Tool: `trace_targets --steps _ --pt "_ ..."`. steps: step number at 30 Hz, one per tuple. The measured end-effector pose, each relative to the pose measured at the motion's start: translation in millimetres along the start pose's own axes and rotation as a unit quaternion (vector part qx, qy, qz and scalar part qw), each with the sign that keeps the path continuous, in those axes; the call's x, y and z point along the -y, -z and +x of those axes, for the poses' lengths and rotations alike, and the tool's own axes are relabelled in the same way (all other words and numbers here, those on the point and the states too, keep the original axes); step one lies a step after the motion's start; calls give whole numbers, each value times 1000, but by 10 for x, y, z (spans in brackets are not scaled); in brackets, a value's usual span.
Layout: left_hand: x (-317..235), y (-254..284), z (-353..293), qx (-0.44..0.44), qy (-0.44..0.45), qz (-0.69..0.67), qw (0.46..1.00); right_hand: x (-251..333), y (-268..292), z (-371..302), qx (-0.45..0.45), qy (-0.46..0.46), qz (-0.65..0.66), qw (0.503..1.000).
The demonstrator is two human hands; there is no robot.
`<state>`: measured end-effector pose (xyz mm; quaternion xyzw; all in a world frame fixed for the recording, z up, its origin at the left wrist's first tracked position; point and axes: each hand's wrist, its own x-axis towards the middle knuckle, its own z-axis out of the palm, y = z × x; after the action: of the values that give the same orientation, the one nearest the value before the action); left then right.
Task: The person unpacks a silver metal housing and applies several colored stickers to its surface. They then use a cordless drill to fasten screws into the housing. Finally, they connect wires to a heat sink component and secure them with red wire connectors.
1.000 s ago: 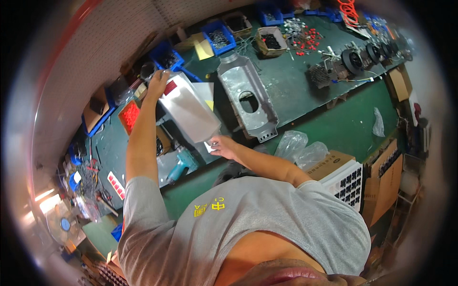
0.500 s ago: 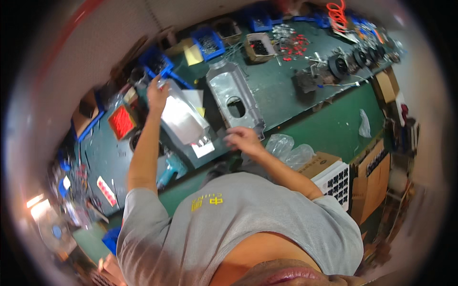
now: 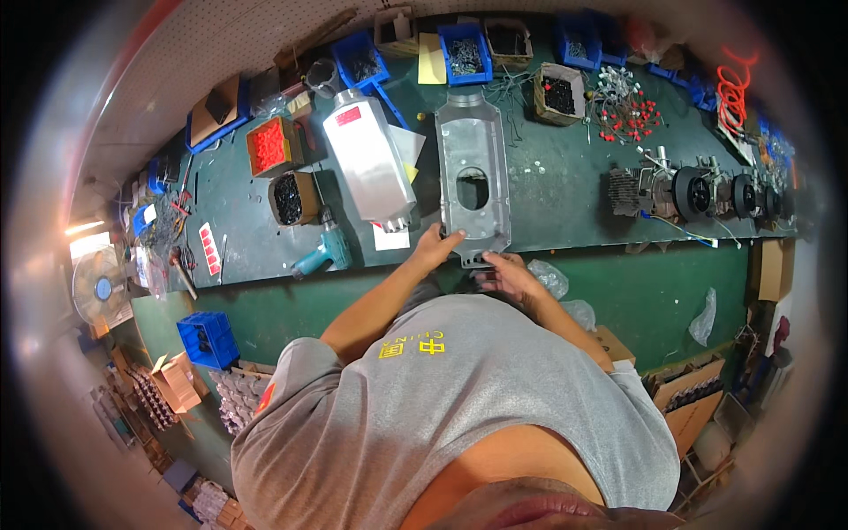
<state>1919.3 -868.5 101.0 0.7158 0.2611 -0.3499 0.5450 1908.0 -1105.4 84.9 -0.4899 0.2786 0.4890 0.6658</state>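
Note:
An open, silver metal housing [image 3: 457,168] lies lengthwise on the bench before me, with a round hole in its floor. My left hand [image 3: 435,249] grips its near left edge, thumb on top. At the near right corner is my right hand [image 3: 510,276], its fingers bent against the end of the housing. Something dark shows by those fingertips, too unclear to name. To the left rests a closed silver casing [image 3: 367,159] with a red label, touched by neither hand.
Left of the casing are a teal power drill [image 3: 325,251], a box of red parts [image 3: 269,146] and a box of black parts [image 3: 294,198]. Blue bins [image 3: 465,55] line the back. Motor-like assemblies with black wheels [image 3: 692,194] stand at the right.
My left hand has left the closed casing and come to the open housing's near edge. My right hand has moved to the housing's near end. The view has turned.

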Motion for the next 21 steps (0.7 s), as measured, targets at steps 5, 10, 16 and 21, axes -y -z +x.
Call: trace_targets --steps 5,10,16,21 --pt "784 -265 601 -96 -89 4 991 13 53 102 29 18 -80 996" --pt "784 -255 492 -96 -109 11 989 -73 19 90 43 28 -111 992" --pt "259 -190 56 -35 -81 -116 989 -55 -21 4 41 6 22 999" --pt "435 -234 344 0 -125 -179 976 -24 -136 38 18 54 151 987"
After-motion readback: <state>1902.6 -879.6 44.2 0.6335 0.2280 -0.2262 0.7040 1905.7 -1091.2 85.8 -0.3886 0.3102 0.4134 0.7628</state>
